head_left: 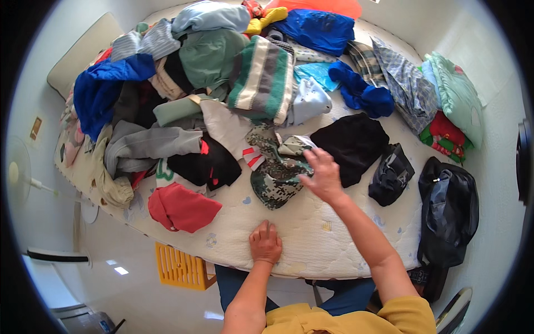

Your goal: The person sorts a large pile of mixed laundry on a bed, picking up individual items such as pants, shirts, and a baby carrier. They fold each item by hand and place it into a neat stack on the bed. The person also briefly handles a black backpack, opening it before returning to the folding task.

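My left hand (265,243) rests on the quilted mattress (317,250) near its front edge, fingers curled under and nothing visible in them. Farther forward, my right hand (324,175) is held with its fingers apart at the right side of a crumpled digital-camouflage garment (277,188). Whether the fingertips touch the cloth cannot be told. Just right of that hand lies a folded black garment (352,144), with a smaller dark bundle (392,175) beside it. A red folded cloth (183,207) lies to the left. Between them is a black garment with red trim (208,165).
A heap of clothes covers the far left, including a striped knit (263,79) and grey sleeve (158,146). A black bag (448,213) sits at the right edge, below a mint quilted bundle (457,98). A yellow plastic stool (181,265) stands on the floor; a fan (18,173) is left.
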Available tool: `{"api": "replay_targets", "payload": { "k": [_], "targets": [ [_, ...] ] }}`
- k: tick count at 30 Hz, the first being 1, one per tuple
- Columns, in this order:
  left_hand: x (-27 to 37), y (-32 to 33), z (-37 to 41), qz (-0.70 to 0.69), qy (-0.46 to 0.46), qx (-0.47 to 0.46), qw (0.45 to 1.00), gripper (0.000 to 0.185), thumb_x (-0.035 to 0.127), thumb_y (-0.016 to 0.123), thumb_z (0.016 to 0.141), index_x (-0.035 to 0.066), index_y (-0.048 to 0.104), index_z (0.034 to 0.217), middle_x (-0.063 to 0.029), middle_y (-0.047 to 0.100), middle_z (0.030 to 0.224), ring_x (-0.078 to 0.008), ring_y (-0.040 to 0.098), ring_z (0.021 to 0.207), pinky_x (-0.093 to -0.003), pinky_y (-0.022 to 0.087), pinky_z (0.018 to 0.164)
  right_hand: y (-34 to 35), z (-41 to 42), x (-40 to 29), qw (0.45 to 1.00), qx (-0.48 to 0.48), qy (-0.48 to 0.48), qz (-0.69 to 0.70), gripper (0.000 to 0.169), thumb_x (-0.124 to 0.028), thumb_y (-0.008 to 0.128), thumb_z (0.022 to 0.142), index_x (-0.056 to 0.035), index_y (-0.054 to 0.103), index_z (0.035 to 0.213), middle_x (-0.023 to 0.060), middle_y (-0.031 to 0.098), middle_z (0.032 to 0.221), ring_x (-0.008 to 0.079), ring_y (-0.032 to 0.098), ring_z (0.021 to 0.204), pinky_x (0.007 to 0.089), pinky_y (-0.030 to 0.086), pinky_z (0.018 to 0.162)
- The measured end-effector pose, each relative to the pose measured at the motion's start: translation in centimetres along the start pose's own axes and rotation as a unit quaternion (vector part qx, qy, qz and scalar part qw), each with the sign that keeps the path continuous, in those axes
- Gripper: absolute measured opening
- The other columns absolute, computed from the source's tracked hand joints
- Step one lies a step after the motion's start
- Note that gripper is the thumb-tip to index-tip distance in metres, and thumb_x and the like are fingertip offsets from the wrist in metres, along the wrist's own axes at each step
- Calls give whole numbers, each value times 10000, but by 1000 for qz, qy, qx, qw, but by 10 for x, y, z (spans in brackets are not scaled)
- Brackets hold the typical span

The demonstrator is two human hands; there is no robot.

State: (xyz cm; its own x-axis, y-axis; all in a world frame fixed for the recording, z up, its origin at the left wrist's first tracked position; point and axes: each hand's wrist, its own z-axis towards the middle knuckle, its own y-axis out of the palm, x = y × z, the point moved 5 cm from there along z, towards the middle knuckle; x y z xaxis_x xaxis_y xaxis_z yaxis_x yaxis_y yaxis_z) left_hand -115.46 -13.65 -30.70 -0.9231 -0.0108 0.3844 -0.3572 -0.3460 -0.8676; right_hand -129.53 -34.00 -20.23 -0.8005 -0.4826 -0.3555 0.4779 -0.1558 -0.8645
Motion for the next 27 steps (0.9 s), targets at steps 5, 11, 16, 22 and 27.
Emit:
{"api": "replay_targets", "payload": {
  "k": [5, 11, 16, 22, 27],
  "targets": [
    [2, 2, -2, -13, 3, 5, 1000, 368, 168, 608, 753, 106, 557, 1112, -93, 507, 1237, -286, 486, 1104, -425, 380, 928, 80, -15, -34, 995, -45, -41, -85, 155, -99, 601, 745, -118, 598, 899, 71, 536, 915, 281, 522, 926, 412, 442, 724],
    [-3, 6, -8, -27, -4, 14, 1000, 365, 154, 599, 751, 96, 561, 1109, -99, 500, 1262, -298, 483, 1110, -438, 375, 937, 64, -103, -14, 992, -121, -6, -27, 139, -39, 587, 741, -84, 593, 872, 135, 587, 872, 344, 558, 870, 443, 488, 725],
    [-8, 6, -12, -37, -16, -4, 999, 377, 141, 594, 746, 91, 573, 1119, -106, 496, 1271, -315, 464, 1130, -447, 355, 965, 11, -209, 6, 996, -92, 9, 6, 271, -68, 602, 753, -100, 660, 1016, 150, 633, 918, 368, 587, 908, 449, 506, 775],
    [-14, 18, 14, -147, -73, -97, 982, 276, 221, 525, 915, 95, 557, 1159, -124, 559, 1159, -336, 500, 1077, -429, 390, 938, -26, -300, 43, 970, -77, 205, 106, 154, -123, 603, 802, -75, 661, 937, 168, 630, 879, 386, 590, 868, 451, 483, 766],
    [58, 41, 9, -325, -131, -186, 918, 480, 276, 686, 811, 13, 516, 1176, -217, 622, 1062, -360, 591, 964, -400, 469, 866, -38, -313, 36, 958, -47, 245, 143, 179, -132, 599, 796, -47, 636, 949, 163, 612, 937, 364, 586, 894, 406, 472, 783]
  ]
}}
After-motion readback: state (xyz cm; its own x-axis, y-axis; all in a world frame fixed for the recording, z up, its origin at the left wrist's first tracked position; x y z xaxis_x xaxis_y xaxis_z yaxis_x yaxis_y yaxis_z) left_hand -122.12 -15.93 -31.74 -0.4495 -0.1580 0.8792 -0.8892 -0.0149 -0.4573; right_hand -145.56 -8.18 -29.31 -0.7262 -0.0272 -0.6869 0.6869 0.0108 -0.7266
